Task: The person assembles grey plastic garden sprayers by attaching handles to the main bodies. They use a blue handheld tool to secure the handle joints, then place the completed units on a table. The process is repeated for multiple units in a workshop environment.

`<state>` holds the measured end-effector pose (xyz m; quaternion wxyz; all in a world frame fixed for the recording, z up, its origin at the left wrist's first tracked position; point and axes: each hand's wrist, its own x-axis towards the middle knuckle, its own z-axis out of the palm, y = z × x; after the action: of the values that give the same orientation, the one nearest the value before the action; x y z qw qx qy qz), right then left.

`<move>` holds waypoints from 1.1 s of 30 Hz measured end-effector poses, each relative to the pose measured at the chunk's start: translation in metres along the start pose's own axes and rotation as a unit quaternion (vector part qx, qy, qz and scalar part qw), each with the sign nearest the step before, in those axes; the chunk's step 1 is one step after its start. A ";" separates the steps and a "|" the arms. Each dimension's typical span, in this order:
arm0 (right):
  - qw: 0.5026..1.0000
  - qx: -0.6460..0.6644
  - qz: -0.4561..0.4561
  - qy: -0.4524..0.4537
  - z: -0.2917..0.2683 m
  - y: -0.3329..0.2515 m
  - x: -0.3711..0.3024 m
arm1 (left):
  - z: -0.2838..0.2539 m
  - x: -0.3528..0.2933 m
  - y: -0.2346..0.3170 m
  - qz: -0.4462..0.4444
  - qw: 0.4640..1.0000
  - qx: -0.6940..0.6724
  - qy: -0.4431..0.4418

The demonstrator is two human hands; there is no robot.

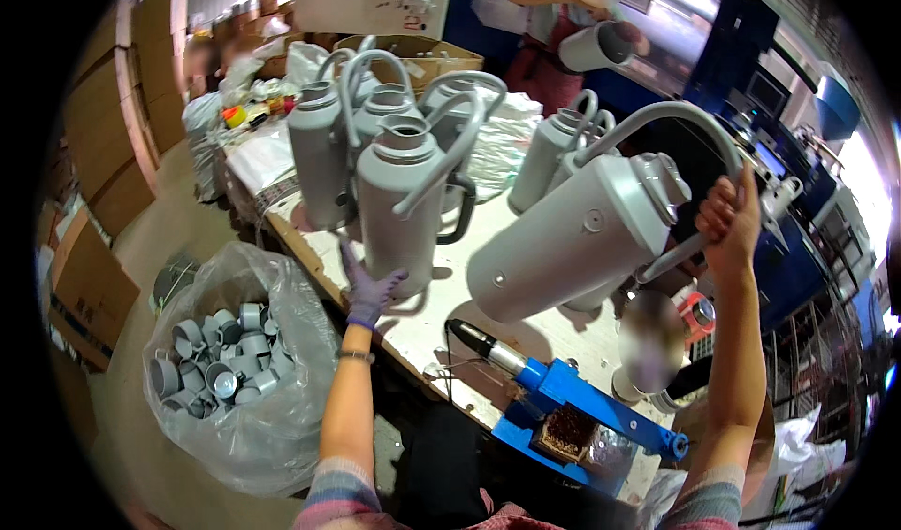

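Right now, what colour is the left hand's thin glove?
Pale purple; the glove shows in the head view.

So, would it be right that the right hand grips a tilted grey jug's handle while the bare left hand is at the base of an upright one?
Not quite: the head view shows the left hand, at the upright grey jug's base, in a purple glove, not bare; the rest stands.

Tilted grey jug (563,239) obscures most of a second jug (593,298) behind it. Upright front jug (399,215) partly covers the rear jugs (387,100). Co-worker (546,28): face blurred, head cut by upper edge. Round object (651,340) at right: blurred, unidentifiable. Small brown box (556,447): contents too fine to identify. Both sleeves (343,491): cut by lower edge.
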<state>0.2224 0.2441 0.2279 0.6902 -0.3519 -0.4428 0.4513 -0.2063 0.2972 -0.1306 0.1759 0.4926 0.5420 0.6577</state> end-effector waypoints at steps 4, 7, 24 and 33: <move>0.984 0.166 -0.029 -0.050 -0.046 -0.034 -0.070 | -0.022 -0.065 0.073 -0.011 0.919 -0.358 -0.168; 0.975 0.196 0.007 -0.105 -0.043 -0.010 -0.123 | -0.002 -0.140 0.150 -0.096 0.862 -0.497 -0.005; 0.888 -0.228 -0.119 0.382 -0.278 -0.065 -0.494 | 0.031 -0.264 0.244 0.146 0.854 -0.010 -0.499; 0.747 -0.174 -0.152 0.623 -0.349 -0.061 -0.641 | 0.166 -0.294 0.163 0.182 0.719 0.268 -0.614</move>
<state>0.4366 -0.4065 -0.0315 0.7990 -0.5970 -0.0324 -0.0639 0.1157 0.1047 -0.1333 0.2077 0.9044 0.3684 0.0570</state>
